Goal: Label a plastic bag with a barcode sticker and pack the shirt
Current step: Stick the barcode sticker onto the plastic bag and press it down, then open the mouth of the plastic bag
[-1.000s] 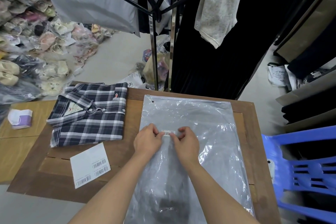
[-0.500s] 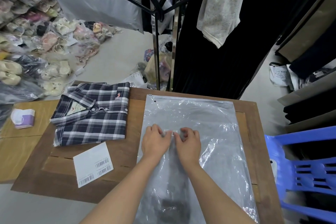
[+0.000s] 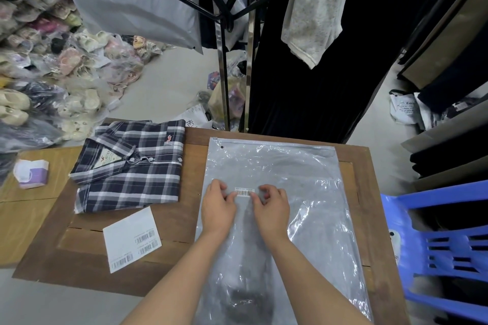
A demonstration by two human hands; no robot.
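Observation:
A clear plastic bag [image 3: 280, 166] lies flat on the wooden table [image 3: 184, 224], its zip edge at the far side. A small white barcode sticker [image 3: 244, 191] sits on the bag's middle. My left hand [image 3: 217, 207] rests just left of the sticker, its thumb touching the sticker's left end. To the right, my right hand [image 3: 269, 207] has a fingertip at the sticker's right end. Both hands rest on the bag with fingers loosely curled. A folded navy and white plaid shirt [image 3: 132, 166] lies on the table left of the bag.
A white sheet of barcode labels [image 3: 132, 243] lies on the table, near its front left. A small white and purple pack [image 3: 31, 174] sits on a lighter table at far left. A blue plastic chair [image 3: 443, 250] stands at the right. A clothes rack [image 3: 224, 34] rises behind.
My hands pressed together over the sticker, then drew slightly apart, so the sticker now shows flat on the bag between them. The camera view shifted slightly.

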